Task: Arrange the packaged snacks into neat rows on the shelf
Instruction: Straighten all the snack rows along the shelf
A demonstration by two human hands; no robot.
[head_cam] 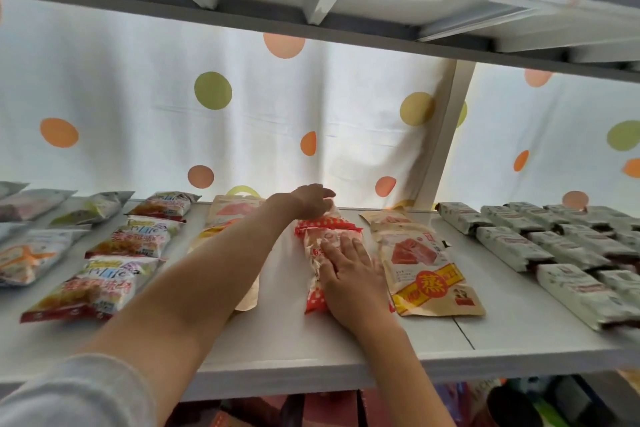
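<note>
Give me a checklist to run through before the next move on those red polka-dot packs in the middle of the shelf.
1. Right hand rests flat on the near red polka-dot pack: ok.
2. Left hand is at the far red polka-dot pack; whether it grips: cannot tell.
3. The two red packs lie in one line front to back: ok, roughly.
4. Gap to the tan pouch on the right: not ok, the right hand touches it.
5. Bare shelf in front to pull the row forward: ok.
6. Tan pouch behind the left arm: mostly hidden, cannot tell.
</note>
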